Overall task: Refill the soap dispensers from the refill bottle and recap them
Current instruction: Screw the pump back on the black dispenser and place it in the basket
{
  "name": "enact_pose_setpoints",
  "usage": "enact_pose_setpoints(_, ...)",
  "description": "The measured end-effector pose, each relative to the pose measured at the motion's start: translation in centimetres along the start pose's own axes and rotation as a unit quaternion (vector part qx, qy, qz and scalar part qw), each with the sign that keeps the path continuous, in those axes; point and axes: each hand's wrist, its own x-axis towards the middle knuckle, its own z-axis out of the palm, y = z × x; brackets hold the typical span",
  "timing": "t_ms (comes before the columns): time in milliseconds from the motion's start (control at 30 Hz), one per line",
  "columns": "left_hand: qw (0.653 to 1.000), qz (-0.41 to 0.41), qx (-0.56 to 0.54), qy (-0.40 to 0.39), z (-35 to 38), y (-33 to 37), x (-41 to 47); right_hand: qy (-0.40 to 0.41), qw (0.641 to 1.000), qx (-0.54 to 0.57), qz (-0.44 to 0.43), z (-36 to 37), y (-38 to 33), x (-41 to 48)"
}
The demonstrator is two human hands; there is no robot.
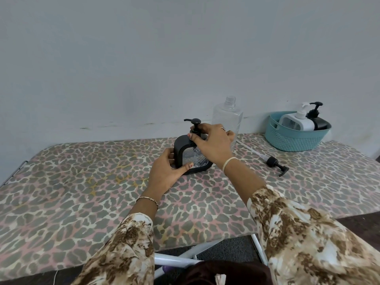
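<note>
1. Worktop (61, 202) had a leopard-print cover; its back edge ran along the wall (144, 48), near edge cut across the bottom of view, w/ white frame legs (174, 260) showing under it.
2. Left half of the worktop was bare cloth, wide room there. Right side was busier.
3. Black dispenser (186, 149) stood upright near mid-worktop, toward the back, w/ a clear ribbed window on its front.
4. Left hand (166, 171) wrapped the dispenser's lower left side: fingers behind, thumb (188, 166) pressed on the front by the window. Grip closed snug on the body.
5. Right hand (211, 142) sat over the top, fingertips (192, 136) pinched around the pump collar under the black pump head (194, 121). Ring on one finger, pale band at the wrist.
6. Clear refill bottle (228, 118) stood just behind the right hand, uncapped, near the back edge; looked empty or close to it.
7. Loose black pump (275, 163) w/ its tube lay flat on the cloth, right of the dispenser, apart from it.
8. Teal basket (296, 140) sat at the back right corner, holding a white dispenser (296, 121) & another black one (317, 118), both capped.
</note>
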Motion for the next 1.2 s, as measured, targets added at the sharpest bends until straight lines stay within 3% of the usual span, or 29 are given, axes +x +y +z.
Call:
enact_pose_setpoints(233,0.999,0.015,0.047,0.022,0.2,0.4,-0.4,0.052,0.996,-0.037,0.056,0.2,-1.2,-0.5)
enact_pose_setpoints(400,0.998,0.019,0.059,0.027,0.3,0.3,-0.5,0.053,0.997,-0.004,0.051,-0.1,-1.5,-0.9)
enact_pose_setpoints(567,0.999,0.034,0.035,0.014,0.1,0.5,-0.8,-0.028,0.991,0.120,0.041,1.0,-1.1,-0.3)
enact_pose_setpoints(700,0.999,0.033,0.023,0.010,0.0,0.6,-0.8,-0.058,0.987,0.149,0.021,2.1,0.2,0.0)
enact_pose_setpoints(1000,0.999,0.029,0.030,0.014,0.1,0.5,-0.7,0.032,0.999,-0.015,0.025,0.2,-0.6,-0.7)
enact_pose_setpoints(1200,0.998,0.034,0.050,0.024,0.2,0.6,-0.8,0.058,0.997,-0.030,0.048,0.2,-1.3,-1.1)
